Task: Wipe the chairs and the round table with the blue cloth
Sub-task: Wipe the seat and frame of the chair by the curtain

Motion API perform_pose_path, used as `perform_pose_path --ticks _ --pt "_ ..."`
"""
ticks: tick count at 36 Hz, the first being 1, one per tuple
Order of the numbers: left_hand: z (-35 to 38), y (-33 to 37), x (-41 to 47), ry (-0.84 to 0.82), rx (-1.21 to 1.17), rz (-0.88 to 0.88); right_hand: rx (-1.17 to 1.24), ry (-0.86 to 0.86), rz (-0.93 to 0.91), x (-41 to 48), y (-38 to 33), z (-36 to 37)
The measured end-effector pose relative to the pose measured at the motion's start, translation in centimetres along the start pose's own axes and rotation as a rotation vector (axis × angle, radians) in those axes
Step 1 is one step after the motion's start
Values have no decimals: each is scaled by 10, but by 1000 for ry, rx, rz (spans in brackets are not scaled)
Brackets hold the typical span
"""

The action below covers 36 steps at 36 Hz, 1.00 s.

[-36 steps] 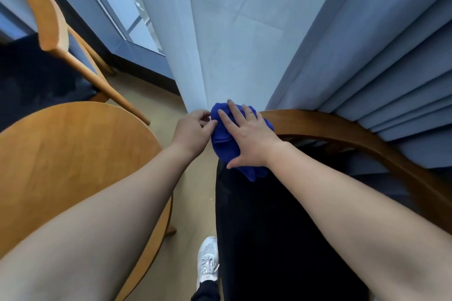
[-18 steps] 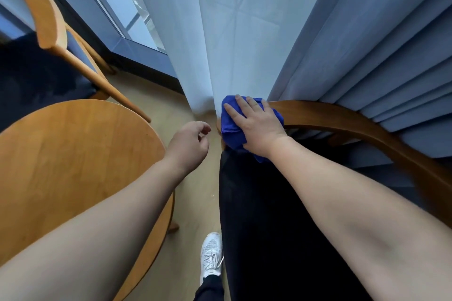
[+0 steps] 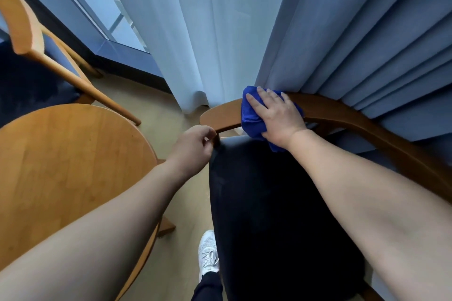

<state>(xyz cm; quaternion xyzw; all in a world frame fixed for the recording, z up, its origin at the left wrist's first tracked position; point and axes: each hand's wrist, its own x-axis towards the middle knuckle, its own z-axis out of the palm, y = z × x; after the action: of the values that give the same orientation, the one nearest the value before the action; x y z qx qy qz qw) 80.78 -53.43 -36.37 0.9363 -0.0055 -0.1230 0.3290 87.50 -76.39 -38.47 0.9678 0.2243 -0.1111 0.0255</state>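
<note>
Here the blue cloth [image 3: 252, 118] lies bunched under the right hand [image 3: 278, 117].

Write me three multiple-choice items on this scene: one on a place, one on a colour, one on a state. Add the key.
1. Where is the blue cloth?
A. on the floor
B. on the near chair's wooden back rail
C. on the round table

2. What colour is the shoe?
A. black
B. red
C. white

3. How is the left hand?
A. fingers loosely curled, off the blue cloth
B. gripping the blue cloth
C. pressed flat on the round table

Key:
1 B: the right hand presses the blue cloth onto the back rail.
2 C: the laced shoe on the floor is white.
3 A: only the right hand touches the blue cloth.
</note>
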Motion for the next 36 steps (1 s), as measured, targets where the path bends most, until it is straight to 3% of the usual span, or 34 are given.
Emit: perform_pose_path --ticks 18,36 --pt "34 50 13 -74 20 100 41 76 85 -45 74 23" --pt "59 95 18 -154 79 139 37 -38 238 -84 122 17"
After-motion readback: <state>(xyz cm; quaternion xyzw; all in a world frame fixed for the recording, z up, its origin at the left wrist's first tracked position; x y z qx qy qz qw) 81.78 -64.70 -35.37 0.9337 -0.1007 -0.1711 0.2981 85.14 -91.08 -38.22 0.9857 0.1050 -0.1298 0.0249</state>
